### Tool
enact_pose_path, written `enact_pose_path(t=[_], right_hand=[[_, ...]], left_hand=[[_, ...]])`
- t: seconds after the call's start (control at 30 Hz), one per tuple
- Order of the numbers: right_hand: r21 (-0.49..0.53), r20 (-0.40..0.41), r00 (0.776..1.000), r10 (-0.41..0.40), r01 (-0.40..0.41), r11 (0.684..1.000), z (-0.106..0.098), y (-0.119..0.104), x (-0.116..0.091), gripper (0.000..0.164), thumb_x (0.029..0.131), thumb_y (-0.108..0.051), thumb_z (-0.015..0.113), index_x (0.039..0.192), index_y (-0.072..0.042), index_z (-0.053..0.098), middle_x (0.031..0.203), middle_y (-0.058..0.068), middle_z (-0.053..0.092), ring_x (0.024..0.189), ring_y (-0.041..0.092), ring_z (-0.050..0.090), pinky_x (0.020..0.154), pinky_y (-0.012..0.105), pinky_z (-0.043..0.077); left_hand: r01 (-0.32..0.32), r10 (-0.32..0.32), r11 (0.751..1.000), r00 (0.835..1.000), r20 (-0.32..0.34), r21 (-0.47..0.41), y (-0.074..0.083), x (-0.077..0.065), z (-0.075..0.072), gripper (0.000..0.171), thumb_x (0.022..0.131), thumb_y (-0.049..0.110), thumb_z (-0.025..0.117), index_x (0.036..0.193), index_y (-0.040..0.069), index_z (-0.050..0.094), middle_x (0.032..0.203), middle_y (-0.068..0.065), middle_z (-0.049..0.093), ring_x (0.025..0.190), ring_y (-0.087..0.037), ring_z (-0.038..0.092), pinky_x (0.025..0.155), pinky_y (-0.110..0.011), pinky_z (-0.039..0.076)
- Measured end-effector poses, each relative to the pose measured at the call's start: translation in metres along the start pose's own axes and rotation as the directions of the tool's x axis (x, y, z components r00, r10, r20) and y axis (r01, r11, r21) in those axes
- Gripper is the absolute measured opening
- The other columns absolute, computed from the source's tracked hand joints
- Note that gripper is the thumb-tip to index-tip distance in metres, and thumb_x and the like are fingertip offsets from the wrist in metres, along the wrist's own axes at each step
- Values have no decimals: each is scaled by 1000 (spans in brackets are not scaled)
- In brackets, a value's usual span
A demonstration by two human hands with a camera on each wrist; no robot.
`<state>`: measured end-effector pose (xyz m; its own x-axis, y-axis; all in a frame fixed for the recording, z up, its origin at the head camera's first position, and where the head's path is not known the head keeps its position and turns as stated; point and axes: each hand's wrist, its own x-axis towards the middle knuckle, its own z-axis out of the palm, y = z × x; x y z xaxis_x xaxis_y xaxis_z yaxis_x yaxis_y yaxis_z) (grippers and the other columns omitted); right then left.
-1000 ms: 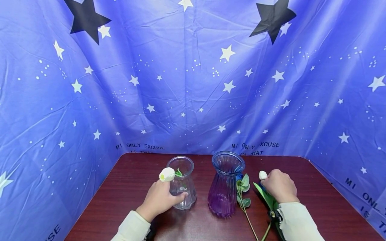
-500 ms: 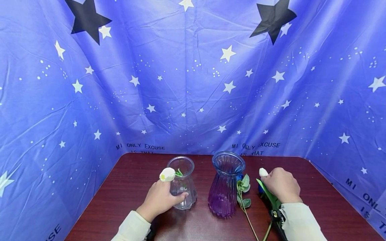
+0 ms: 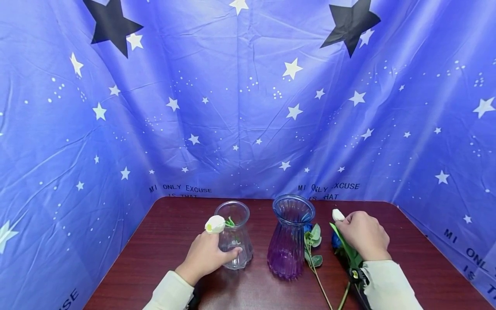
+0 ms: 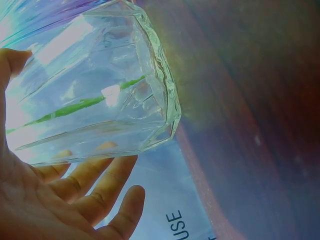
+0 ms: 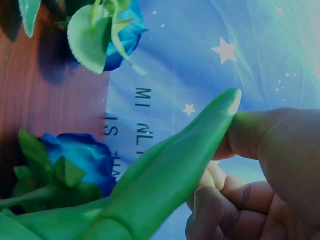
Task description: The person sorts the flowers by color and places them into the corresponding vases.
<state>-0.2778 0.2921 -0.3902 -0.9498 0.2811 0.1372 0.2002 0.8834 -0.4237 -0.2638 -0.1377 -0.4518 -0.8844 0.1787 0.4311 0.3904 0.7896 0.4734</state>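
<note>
The work in hand looks to be picking up a second white tulip with the right hand while the left hand steadies a clear glass vase on the table. The left thumb lies along one side of that vase and the other fingers wrap the far side, holding it upright. The first white tulip already sits in it: its head leans over the left of the rim, and its green stem shows through the glass. The right fingers are curled and seem to pinch the second tulip just below its head, though a long green leaf partly hides the exact contact. A blue rose lies close under that hand, and another blue rose lies beside the purple-and-blue glass vase. The next move probably calls for drawing the tulip up without dragging the near rose, the clear vase kept steady meanwhile. Compared with half a second ago, the right hand and the second tulip's head are slightly higher, and more of the near rose shows beneath; the left hand and both vases look unchanged.
</note>
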Motion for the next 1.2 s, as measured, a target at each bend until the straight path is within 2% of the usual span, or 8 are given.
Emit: enact_pose_path(t=[0.23,0.4,0.7,1.2], right_hand=[[15,-19,999,-30,30,999,-7,-10,-6,30,90,-51,67,79,-24,74,79,7,69,70,30,63,48,43,40],[33,-60,997,-43,45,998,-12,-17,-9,27,88,-51,70,80,-25,75,82,6,71,69,29,64,47,42,40],[55,-123,991,-57,64,996,-24,-31,-17,27,88,-51,70,90,-25,75,79,2,70,66,25,61,47,38,39],[83,-215,971,-108,129,988,-43,-48,-34,14,87,-41,70,86,-27,73,70,-3,66,59,22,56,46,36,37]], left_hand=[[-12,12,1000,1000,-16,6,-1,0,0,64,71,64,85,114,19,66,97,1,76,82,-19,73,68,-38,56],[-23,23,1000,999,-31,13,-2,0,1,62,70,62,85,113,22,66,94,4,76,79,-19,73,65,-36,55],[-7,7,1000,1000,-11,1,-2,0,1,64,70,61,85,118,24,63,99,5,75,84,-18,73,67,-36,56],[-4,4,1000,1000,-9,-1,-3,0,1,62,71,61,85,117,24,65,100,6,75,86,-16,73,70,-36,57]])
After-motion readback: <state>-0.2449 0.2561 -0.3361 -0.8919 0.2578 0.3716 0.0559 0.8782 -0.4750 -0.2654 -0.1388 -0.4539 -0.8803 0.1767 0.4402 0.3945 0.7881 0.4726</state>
